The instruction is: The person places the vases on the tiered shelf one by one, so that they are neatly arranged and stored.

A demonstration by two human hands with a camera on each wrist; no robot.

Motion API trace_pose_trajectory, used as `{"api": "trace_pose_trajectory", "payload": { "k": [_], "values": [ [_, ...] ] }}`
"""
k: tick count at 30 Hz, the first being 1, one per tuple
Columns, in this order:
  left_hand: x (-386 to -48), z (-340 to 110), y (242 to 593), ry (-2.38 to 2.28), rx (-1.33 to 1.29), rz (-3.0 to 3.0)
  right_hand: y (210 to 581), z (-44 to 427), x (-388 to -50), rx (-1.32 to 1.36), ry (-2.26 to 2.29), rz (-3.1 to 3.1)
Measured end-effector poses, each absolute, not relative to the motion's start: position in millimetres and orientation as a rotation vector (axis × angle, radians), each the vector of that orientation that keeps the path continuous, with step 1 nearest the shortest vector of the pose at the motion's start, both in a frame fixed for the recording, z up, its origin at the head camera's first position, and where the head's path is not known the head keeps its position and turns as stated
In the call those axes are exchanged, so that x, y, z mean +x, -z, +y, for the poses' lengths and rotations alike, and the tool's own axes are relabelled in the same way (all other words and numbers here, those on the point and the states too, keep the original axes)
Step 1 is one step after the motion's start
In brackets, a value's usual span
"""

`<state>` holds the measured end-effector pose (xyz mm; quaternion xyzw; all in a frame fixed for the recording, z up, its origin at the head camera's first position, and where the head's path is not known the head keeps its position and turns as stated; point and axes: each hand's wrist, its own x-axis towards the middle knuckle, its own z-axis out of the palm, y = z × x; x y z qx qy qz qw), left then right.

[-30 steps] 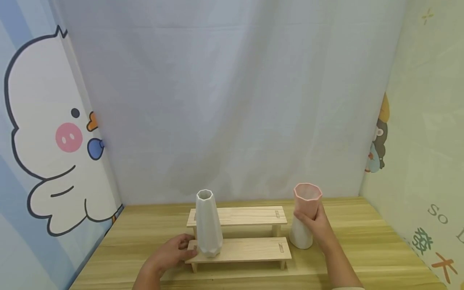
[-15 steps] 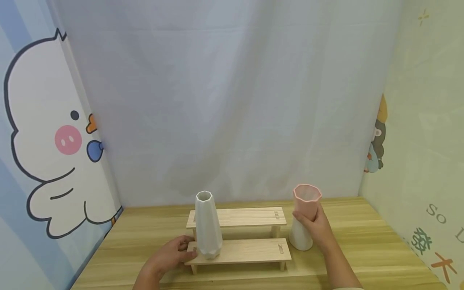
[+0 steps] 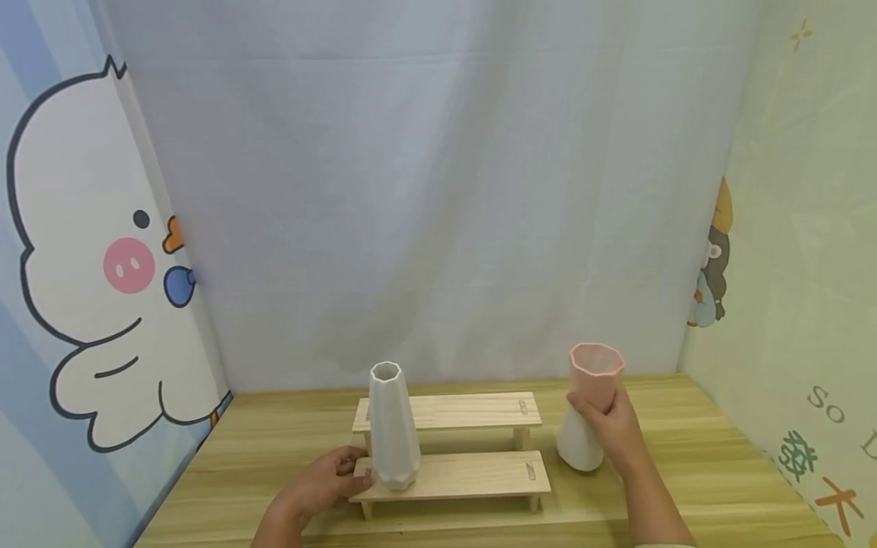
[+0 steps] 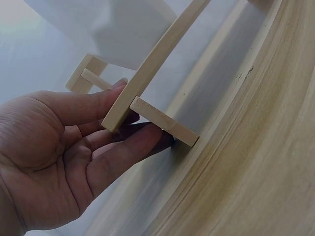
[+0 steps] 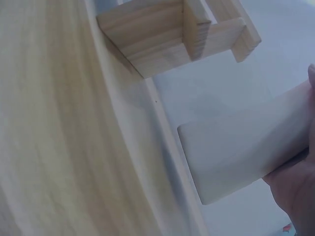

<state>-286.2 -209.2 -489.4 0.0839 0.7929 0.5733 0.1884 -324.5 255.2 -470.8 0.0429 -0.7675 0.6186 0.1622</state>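
Observation:
My left hand (image 3: 320, 485) pinches the left end of the lower step of a two-step wooden stand (image 3: 473, 473), thumb on top and fingers underneath, as the left wrist view shows. On that step, near its left end, stands a white faceted vase (image 3: 393, 434). To the right of the stand my right hand (image 3: 612, 428) is wrapped round the upper part of a second vase (image 3: 582, 444), pink at its wide rim and white below. This vase tilts slightly; whether its base touches the table cannot be told. In the right wrist view its white lower part (image 5: 241, 142) shows, the stand's end beyond it.
The wood-grain table (image 3: 658, 472) carries the stand and runs back to a grey-white curtain (image 3: 438, 228). A blue panel with a cartoon bird (image 3: 82, 251) closes the left side, a pale yellow-green panel (image 3: 808, 251) the right.
Over the last half second my right hand has moved the pink-and-white vase a little to the right, away from the stand. My left hand, the stand and the white vase have stayed put.

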Motion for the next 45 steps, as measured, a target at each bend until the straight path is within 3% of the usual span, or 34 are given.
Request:
{"api": "trace_pose_trajectory", "payload": {
  "k": [24, 45],
  "values": [
    [-286.2, -211.5, 490.1, -1.638, 0.246, 2.196, 427.3, 284.7, -300.5, -0.107, -1.689, -1.997],
    [-285.7, -211.6, 490.0, -1.619, 0.261, 2.216, 395.8, 267.6, -281.8, 0.293, -1.888, -1.679]
  ]
}}
